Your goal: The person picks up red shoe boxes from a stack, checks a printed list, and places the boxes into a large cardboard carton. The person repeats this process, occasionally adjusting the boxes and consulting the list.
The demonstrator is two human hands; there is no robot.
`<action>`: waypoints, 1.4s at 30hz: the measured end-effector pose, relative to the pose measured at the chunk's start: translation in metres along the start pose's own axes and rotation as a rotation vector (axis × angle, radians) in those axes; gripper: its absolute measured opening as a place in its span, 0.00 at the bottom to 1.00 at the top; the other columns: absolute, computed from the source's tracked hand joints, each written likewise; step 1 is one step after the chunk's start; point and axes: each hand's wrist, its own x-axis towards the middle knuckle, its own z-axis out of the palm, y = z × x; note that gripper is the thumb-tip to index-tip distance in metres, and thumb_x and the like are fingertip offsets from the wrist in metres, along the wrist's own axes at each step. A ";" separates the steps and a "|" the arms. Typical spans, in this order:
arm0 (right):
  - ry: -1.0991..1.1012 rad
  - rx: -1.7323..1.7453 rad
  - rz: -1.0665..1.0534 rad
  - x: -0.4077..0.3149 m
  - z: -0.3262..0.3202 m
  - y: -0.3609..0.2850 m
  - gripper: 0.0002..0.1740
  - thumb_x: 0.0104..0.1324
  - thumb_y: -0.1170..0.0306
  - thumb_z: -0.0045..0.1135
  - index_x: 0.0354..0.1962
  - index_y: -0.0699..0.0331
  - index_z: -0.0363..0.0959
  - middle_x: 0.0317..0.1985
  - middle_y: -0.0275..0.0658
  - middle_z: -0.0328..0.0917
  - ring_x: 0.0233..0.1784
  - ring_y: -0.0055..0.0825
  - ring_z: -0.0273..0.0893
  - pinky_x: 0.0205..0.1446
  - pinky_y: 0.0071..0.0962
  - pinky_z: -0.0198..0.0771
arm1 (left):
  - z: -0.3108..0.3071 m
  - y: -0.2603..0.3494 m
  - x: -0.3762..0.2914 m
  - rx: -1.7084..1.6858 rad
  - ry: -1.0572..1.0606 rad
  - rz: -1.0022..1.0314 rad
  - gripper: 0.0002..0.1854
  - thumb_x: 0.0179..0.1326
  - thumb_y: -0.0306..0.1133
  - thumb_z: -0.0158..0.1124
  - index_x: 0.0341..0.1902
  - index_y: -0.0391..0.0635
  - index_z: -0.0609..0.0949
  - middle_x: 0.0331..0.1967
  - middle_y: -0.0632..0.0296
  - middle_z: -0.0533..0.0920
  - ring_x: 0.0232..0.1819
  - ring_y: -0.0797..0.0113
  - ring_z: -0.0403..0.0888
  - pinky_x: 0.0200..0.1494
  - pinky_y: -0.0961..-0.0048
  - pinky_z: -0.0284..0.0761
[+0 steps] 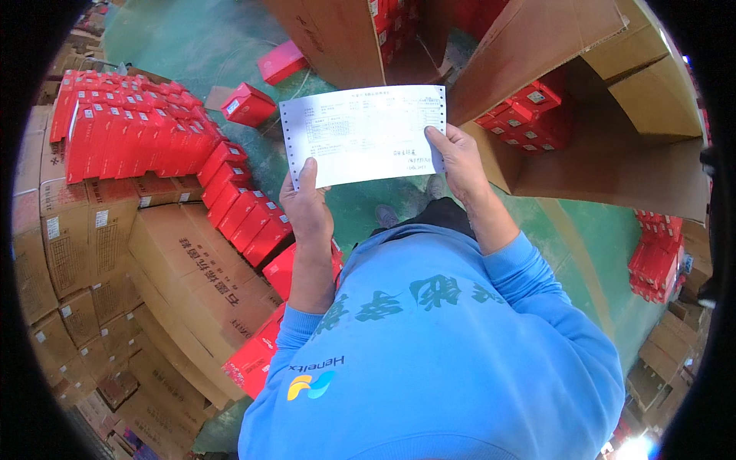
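Observation:
A white printed form (362,138) with punched side strips is stretched out between my two hands. It bears a table, printed text and some handwriting. My left hand (307,198) pinches its lower left corner, thumb on top. At the right edge my right hand (457,155) grips it in the same way. Beyond the form, a large open carton (598,167) holds several red boxes (520,118). Another tall carton (336,43) stands at the top, with red boxes behind its flap. Two loose red boxes (248,105) lie on the floor near the form's upper left.
At left, stacked red boxes (138,141) rest on brown cartons (72,207). A row of red boxes (244,213) runs down beside a long printed carton (201,253). More red boxes (655,259) stand at far right on the green floor (581,247).

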 end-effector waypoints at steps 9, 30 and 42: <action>0.049 -0.035 -0.016 -0.003 -0.001 0.002 0.15 0.75 0.69 0.56 0.50 0.73 0.78 0.45 0.42 0.85 0.43 0.24 0.84 0.48 0.25 0.80 | -0.003 -0.009 0.009 -0.014 -0.017 -0.017 0.11 0.72 0.29 0.60 0.51 0.35 0.82 0.44 0.58 0.86 0.36 0.75 0.81 0.35 0.76 0.73; 0.044 -0.014 -0.035 -0.003 -0.010 0.005 0.15 0.75 0.68 0.56 0.50 0.73 0.79 0.45 0.41 0.85 0.43 0.23 0.83 0.48 0.24 0.79 | 0.002 -0.011 0.008 -0.011 -0.047 -0.046 0.11 0.73 0.29 0.58 0.53 0.35 0.80 0.46 0.55 0.85 0.41 0.70 0.84 0.40 0.71 0.79; 0.039 -0.019 -0.016 -0.005 -0.012 0.004 0.16 0.75 0.69 0.56 0.52 0.73 0.78 0.48 0.42 0.85 0.47 0.24 0.83 0.53 0.25 0.77 | 0.003 -0.010 0.006 0.011 -0.041 -0.065 0.13 0.74 0.29 0.57 0.55 0.35 0.79 0.47 0.57 0.85 0.42 0.71 0.83 0.39 0.73 0.77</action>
